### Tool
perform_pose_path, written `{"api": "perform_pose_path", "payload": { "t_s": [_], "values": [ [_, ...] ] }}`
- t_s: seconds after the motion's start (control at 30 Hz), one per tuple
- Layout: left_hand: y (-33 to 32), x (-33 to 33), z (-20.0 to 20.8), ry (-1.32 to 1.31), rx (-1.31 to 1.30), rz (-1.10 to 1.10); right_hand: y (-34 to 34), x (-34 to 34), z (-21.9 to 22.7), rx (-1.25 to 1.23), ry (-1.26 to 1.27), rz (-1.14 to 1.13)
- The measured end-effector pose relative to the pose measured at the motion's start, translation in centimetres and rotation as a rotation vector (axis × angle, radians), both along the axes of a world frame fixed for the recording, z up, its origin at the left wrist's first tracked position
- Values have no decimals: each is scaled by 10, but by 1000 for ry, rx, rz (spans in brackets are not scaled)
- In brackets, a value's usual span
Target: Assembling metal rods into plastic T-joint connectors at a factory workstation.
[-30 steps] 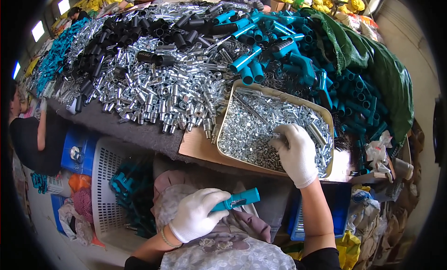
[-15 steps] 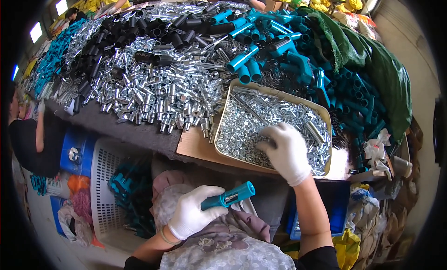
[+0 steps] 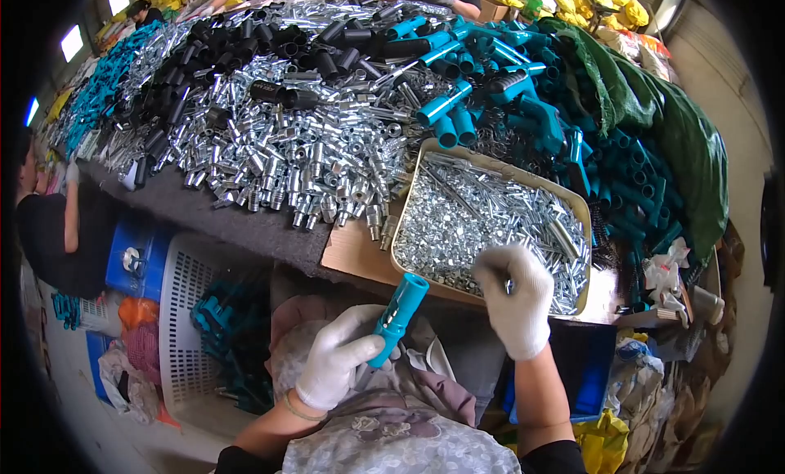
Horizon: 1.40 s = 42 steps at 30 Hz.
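Note:
My left hand (image 3: 331, 359), in a white glove, is wrapped round a teal tube (image 3: 399, 312) with a slot in its side, held above my lap. The tube tilts up to the right, its open end uppermost; something silvery shows in the slot. My right hand (image 3: 522, 306), gloved too, is closed at the near right edge of a cream tray (image 3: 406, 198). A shiny small metal part (image 3: 510, 286) shows within its curled fingers, too small to tell its kind. Small nuts (image 3: 433, 237) and thin metal pins (image 3: 531, 200) fill the tray.
Silver metal fittings (image 3: 286, 163) are heaped left of the tray, with black sleeves (image 3: 245, 45) behind. Teal tubes and handles (image 3: 523, 106) pile up at right beside a green cloth (image 3: 654, 106). A white basket (image 3: 176, 335) stands below at left. Other people work around the table.
My right hand has lifted out of the tray's nuts toward its near edge, fingers now curled on a small metal part. My left hand has turned the teal tube more upright.

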<state>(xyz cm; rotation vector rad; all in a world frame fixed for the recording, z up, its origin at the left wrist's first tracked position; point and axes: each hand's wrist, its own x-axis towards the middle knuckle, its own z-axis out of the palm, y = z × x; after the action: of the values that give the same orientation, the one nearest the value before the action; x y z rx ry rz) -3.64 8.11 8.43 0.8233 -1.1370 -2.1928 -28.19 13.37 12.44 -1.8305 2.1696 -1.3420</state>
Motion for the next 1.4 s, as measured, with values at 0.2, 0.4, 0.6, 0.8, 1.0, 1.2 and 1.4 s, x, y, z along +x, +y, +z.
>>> {"api": "perform_pose_path", "payload": {
  "t_s": [0.2, 0.4, 0.6, 0.8, 1.0, 1.2, 1.4],
  "values": [
    [6, -5, -7, 36, -66, 56, 12, 50, -14, 74, -209, 330],
    [10, 1, -12, -70, -278, 94, 15, 62, -23, 174, -511, 280],
    [9, 6, -4, -150, -477, 33, 15, 55, -24, 401, -1310, 350],
    [6, 9, -21, -20, -375, -57, 0, 48, -5, 408, -623, 491],
    [-16, 30, -16, 436, 182, -74, -87, 26, 51, 304, 193, 552],
    [-27, 60, -29, 394, 174, 14, -257, 38, 60, 114, 401, 352],
    [-35, 72, -17, 230, 170, 149, -348, 68, 34, 217, 583, 259]
  ]
}}
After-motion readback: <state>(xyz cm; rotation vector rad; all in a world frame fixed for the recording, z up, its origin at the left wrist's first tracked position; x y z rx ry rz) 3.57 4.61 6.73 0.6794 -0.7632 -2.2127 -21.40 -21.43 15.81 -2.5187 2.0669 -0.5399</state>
